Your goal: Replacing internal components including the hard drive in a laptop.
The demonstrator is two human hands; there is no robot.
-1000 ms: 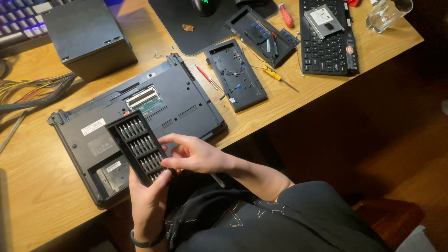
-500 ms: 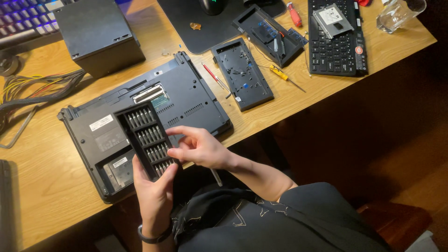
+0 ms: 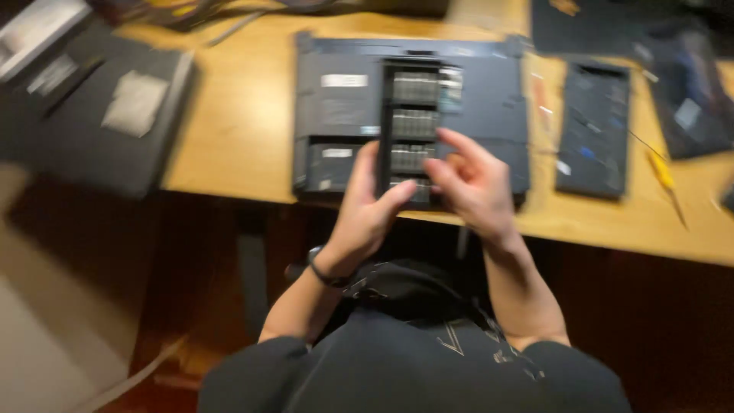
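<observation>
- Since the earlier frame, bit case [image 3: 414, 130] now lies square over the upturned laptop [image 3: 336, 99]
- Left hand [image 3: 367, 218] clasps its 6 o'clock end
- Right hand [image 3: 472, 183] pinches at bits; fingers blurred
- Risk: tilted case spills bits

On the wooden worktop [image 3: 237, 122] lie a flat black rectangular panel [image 3: 595, 130], a yellow-handled screwdriver [image 3: 662, 174] and a dark grey box [image 3: 92, 107].
</observation>
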